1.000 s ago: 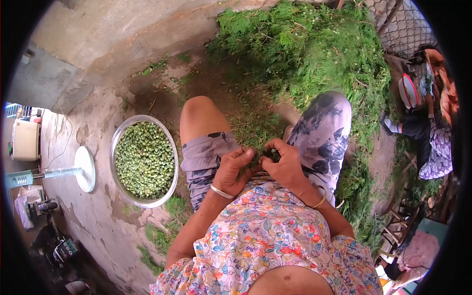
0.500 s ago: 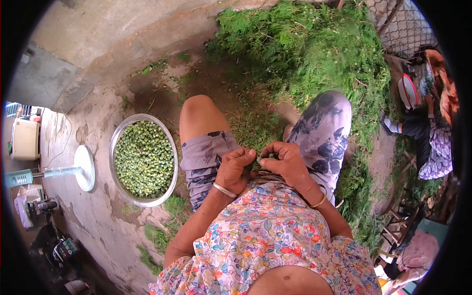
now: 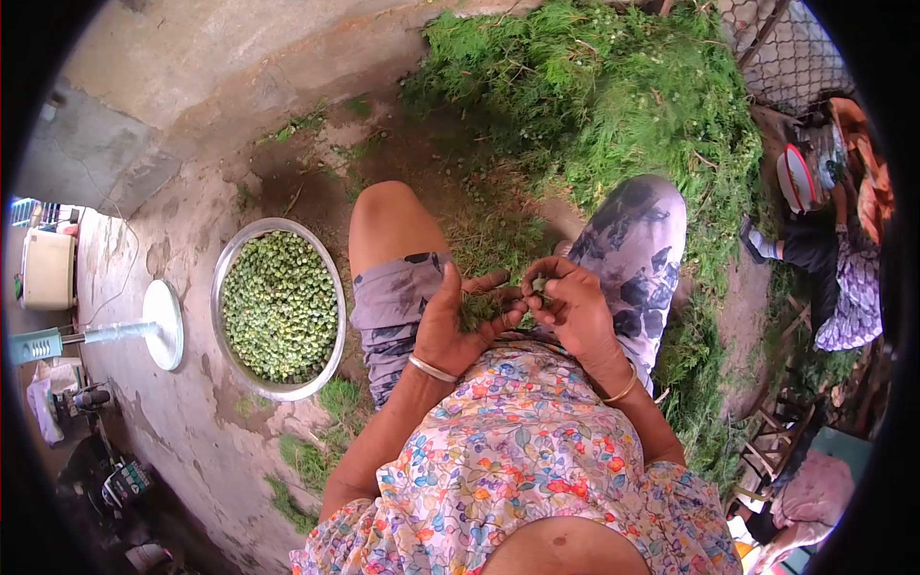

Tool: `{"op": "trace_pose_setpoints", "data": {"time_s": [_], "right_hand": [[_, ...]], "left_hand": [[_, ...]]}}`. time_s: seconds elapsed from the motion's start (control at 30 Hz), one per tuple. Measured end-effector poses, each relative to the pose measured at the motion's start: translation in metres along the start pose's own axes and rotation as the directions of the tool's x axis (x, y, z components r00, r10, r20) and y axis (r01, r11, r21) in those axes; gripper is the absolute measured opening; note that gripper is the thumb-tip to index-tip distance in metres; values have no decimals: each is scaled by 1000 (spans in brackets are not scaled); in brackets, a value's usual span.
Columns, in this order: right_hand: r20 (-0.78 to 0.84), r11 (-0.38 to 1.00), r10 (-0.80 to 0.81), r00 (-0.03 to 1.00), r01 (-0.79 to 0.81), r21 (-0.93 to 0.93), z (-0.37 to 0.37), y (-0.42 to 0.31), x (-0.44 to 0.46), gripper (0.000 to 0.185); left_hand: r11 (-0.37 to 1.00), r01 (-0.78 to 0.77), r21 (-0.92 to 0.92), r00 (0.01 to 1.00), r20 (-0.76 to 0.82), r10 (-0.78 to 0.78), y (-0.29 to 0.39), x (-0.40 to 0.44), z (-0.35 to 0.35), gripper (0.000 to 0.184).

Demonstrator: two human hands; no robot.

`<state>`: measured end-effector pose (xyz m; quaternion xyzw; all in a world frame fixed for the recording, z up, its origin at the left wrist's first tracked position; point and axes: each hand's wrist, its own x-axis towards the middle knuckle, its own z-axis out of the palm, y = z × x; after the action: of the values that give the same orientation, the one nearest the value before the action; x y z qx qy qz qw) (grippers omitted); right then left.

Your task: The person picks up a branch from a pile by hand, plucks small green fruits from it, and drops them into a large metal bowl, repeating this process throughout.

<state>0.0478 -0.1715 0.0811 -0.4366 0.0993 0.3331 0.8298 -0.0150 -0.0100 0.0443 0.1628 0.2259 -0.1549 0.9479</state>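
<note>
My left hand [image 3: 448,326] is turned palm up over my lap, thumb raised and fingers loosely curved. A feathery green evergreen sprig [image 3: 476,309] rests in it, against the palm and fingers. Close beside its fingertips, my right hand [image 3: 578,311] pinches a small pale-green cone [image 3: 539,285] between thumb and fingers. Whether more cones are tucked in that hand is hidden. To the left of my knee stands a round metal basin [image 3: 222,331], heaped with small green cones [image 3: 280,305] like the one in my fingers.
A big pile of cut evergreen branches [image 3: 613,105] lies ahead and along my right side. Left of the basin stands a pale-blue fan [image 3: 164,326]. At the far right sits another person [image 3: 848,287] near a red-rimmed white basin [image 3: 794,179]. Loose sprigs [image 3: 307,465] litter the ground.
My hands, close together before, have come slightly apart. The left has turned its palm up and loosened, showing the sprig. The right has lifted a little, with the cone now visible in its pinch.
</note>
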Motion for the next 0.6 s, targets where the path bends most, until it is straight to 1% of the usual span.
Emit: {"op": "trace_pose_setpoints", "data": {"time_s": [0.07, 0.1, 0.13, 0.17, 0.2, 0.23, 0.27, 0.3, 0.37, 0.4, 0.47, 0.5, 0.57, 0.6], "right_hand": [[-58, 997, -15, 998, 19, 69, 2, -6, -1, 12], [-60, 997, -15, 998, 19, 69, 0, -4, 0, 12], [-37, 988, -69, 997, 63, -144, -4, 0, 2, 9], [-3, 931, -117, 993, 109, -349, -7, 2, 3, 8], [-3, 931, -117, 993, 108, -350, -5, 5, 5, 8], [76, 800, -250, 965, 250, -545, 0, 9, 6, 7], [183, 610, -355, 917, 375, -698, 4, 12, 7, 8], [183, 610, -354, 917, 375, -698, 7, 15, 6, 8], [225, 483, -287, 931, 343, -806, 11, 18, 5, 10], [226, 482, -286, 931, 344, -806, 10, 20, 7, 10], [408, 241, -323, 854, 492, -837, 6, 28, 12, 12], [409, 240, -321, 854, 491, -837, 7, 28, 11, 12], [320, 371, -225, 920, 384, -846, 10, 26, 10, 15], [320, 370, -225, 920, 385, -846, 12, 24, 10, 15]], "left_hand": [[996, 7, -89, 998, 64, -2, 1, 0, 0, 83], [996, 9, -90, 998, 64, -4, 1, 0, 1, 83], [995, 1, -100, 998, 68, 6, 1, 0, 2, 86], [994, -8, -111, 997, 73, 16, 1, 0, 2, 88], [994, -7, -111, 997, 73, 15, 1, 1, 0, 88], [995, -9, -96, 998, 64, 15, 1, 1, -4, 89], [997, -10, -80, 998, 54, 15, 0, 2, -7, 89], [997, -11, -81, 998, 54, 15, 0, 2, -9, 89], [998, 12, -65, 998, 62, -8, 1, 1, -11, 86], [998, 10, -67, 998, 62, -6, 1, 1, -11, 86], [998, 40, -51, 995, 97, -35, 2, 0, -11, 83], [998, 39, -54, 995, 96, -34, 2, -1, -8, 83], [997, 36, -72, 995, 97, -29, 0, -3, -1, 77], [997, 35, -73, 995, 97, -28, 0, -2, -2, 77]]}}
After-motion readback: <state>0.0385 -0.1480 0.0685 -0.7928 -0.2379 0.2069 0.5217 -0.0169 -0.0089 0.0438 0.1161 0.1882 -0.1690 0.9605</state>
